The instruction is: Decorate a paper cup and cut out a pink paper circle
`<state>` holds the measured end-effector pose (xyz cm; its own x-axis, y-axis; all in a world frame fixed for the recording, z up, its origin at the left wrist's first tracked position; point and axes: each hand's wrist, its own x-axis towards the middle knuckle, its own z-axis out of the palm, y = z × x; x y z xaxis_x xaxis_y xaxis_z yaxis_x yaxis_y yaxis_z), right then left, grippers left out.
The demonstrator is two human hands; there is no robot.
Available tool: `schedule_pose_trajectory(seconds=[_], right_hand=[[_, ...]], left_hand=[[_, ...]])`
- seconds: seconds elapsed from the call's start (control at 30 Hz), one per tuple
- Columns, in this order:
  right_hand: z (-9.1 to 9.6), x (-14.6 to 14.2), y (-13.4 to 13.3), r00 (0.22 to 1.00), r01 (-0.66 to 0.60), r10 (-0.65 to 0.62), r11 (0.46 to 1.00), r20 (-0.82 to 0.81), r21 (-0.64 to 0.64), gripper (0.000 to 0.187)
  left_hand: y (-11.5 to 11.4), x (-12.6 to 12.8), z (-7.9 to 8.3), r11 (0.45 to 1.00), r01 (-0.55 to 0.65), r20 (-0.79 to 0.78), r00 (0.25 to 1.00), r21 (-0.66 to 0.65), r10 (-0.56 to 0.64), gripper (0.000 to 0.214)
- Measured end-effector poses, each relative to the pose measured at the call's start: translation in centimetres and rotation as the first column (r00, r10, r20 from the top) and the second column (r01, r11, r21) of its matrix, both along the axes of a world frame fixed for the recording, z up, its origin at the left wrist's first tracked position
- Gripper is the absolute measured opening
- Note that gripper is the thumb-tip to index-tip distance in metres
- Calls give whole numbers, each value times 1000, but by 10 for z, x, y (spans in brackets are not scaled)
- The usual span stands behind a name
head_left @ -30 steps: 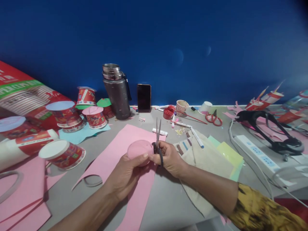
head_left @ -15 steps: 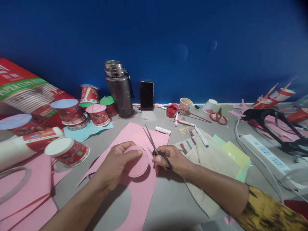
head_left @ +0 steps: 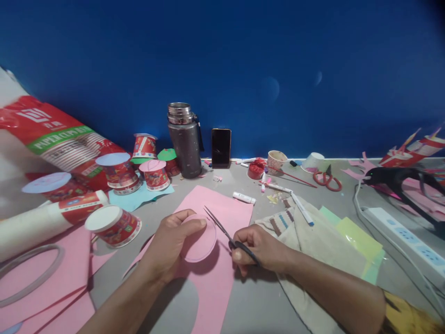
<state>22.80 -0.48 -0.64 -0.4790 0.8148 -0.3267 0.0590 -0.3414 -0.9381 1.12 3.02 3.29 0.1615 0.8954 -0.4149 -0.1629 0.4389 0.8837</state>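
Note:
A pink paper circle (head_left: 201, 242) with a thin purple outline is pinched between the thumb and fingers of my left hand (head_left: 177, 241). My right hand (head_left: 257, 248) grips black-handled scissors (head_left: 227, 236) by the loops. Their blades look closed together and point up and left, the tip near the circle's upper right edge. Whether the tip touches the paper I cannot tell. Beneath both hands lies a pink sheet (head_left: 212, 290) with a round piece cut out of it.
Decorated paper cups (head_left: 114, 227) and a bag of paper cups (head_left: 62, 134) crowd the left. At the back stand a grey flask (head_left: 185, 146) and a phone (head_left: 221, 148). Rightward are markers (head_left: 244, 198), a cloth (head_left: 309, 260), red-handled scissors (head_left: 327, 179) and a power strip (head_left: 406, 239).
The scissors have moved slightly right and tilted further left, their blades now together. The circle stays in my left hand. The whole view has shifted a little to the left.

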Motion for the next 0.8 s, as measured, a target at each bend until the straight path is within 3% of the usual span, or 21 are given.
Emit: schedule_pose_trajectory(seconds=[0.8], right_hand=[[2,-4,0,997,48,-48,999,60,4,56]], left_hand=[[1,-1,-3,999,-4,-16,1000,53,5,35]])
